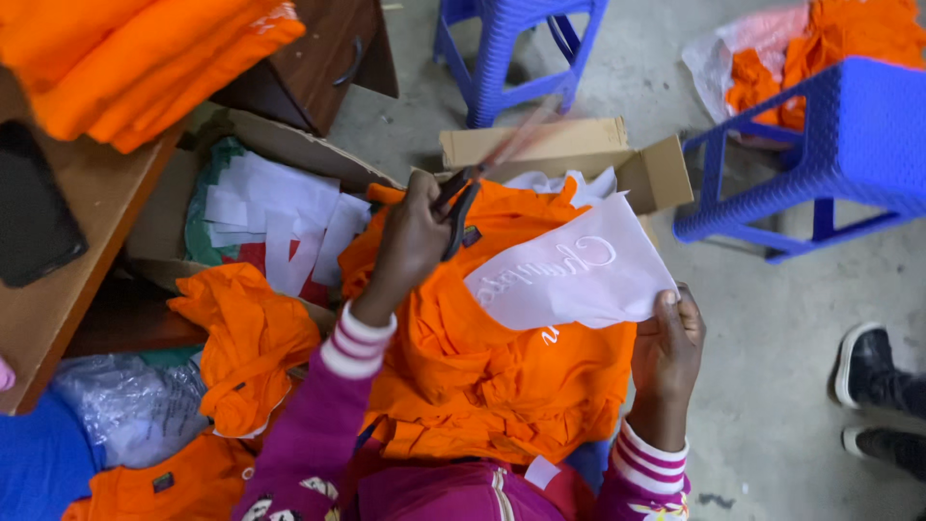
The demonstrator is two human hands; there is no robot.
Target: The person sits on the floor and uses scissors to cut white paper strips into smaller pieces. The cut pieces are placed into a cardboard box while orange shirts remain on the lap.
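An orange garment [502, 376] lies bunched on my lap. On top of it sits a white backing sheet [579, 275] with pale cursive stitching. My right hand [667, 352] pinches the sheet's lower right corner with thumb and fingers. Above the garment's upper left part, my left hand [410, 236] is closed on dark-handled scissors [461, 214]. Their blades point up and right and are blurred by motion. Both wrists wear magenta sleeves with striped cuffs.
A cardboard box [289, 145] of white scraps [275, 222] stands at left, a second box [559, 145] ahead. A wooden table [68, 289] holds folded orange garments [145, 58] and a black phone [34, 217]. Two blue stools [830, 145] stand behind; another person's shoes [868, 367] are at right.
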